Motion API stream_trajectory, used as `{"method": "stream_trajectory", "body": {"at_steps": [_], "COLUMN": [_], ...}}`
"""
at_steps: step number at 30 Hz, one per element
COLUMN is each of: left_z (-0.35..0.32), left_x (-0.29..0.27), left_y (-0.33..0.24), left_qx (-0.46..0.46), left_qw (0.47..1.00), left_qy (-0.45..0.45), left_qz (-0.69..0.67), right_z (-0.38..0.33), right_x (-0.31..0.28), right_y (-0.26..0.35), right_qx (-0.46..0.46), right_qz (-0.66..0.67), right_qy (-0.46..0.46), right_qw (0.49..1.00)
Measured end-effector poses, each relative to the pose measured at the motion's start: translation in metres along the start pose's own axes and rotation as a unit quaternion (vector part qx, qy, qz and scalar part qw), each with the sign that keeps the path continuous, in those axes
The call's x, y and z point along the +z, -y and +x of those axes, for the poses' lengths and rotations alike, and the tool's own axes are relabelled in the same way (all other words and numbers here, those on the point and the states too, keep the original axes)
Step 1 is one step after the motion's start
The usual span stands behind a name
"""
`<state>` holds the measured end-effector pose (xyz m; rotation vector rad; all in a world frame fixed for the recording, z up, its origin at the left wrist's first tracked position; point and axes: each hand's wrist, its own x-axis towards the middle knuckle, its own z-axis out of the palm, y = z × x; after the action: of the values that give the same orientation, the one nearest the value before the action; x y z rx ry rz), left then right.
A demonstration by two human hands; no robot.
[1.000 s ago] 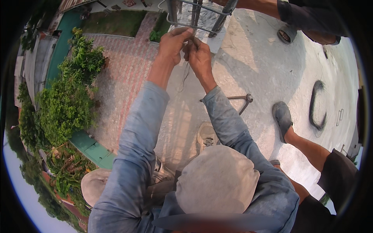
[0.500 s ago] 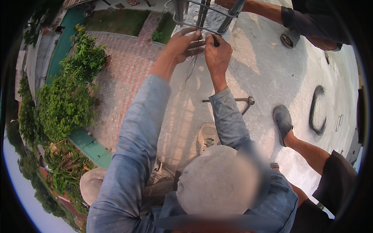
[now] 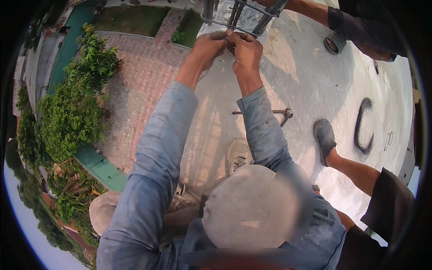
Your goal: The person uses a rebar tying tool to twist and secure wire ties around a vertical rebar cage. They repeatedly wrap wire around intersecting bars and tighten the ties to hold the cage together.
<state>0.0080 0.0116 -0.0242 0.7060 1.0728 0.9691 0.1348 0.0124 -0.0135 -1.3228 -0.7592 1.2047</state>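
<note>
My left hand (image 3: 209, 48) and my right hand (image 3: 247, 51) meet at the near side of an upright rebar cage (image 3: 235, 13). Both are closed, thumbs and fingertips pinched together just under a bent steel stirrup (image 3: 240, 29). Between them they grip thin tie wire, mostly hidden by the fingers. Steel pincers (image 3: 288, 113) lie on the concrete beyond my right forearm, partly covered by the sleeve. At the top, another person's arm (image 3: 310, 10) reaches toward the cage; that hand is largely cut off by the picture's edge.
The concrete slab (image 3: 310, 81) ends on the left above a paved yard (image 3: 139, 85) with trees (image 3: 74, 117). On the right are a person's foot in a dark clog (image 3: 325, 137), another shod foot (image 3: 333, 45) and a wire bundle (image 3: 362, 128).
My left fingers, spread before, have closed in. My right hand has moved up and left to meet it, and the hanging wire strands are now mostly hidden.
</note>
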Motion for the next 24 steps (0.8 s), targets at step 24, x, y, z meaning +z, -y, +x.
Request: {"method": "stream_trajectory", "body": {"at_steps": [24], "left_z": [-0.03], "left_x": [0.06], "left_y": [-0.024], "left_qx": [0.023], "left_qw": [0.982], "left_qy": [-0.151], "left_qz": [-0.113], "right_z": [0.013], "right_x": [0.003], "right_y": [-0.06], "right_qx": [-0.186], "right_qz": [0.085], "right_qy": [-0.019], "right_qw": [0.979]}}
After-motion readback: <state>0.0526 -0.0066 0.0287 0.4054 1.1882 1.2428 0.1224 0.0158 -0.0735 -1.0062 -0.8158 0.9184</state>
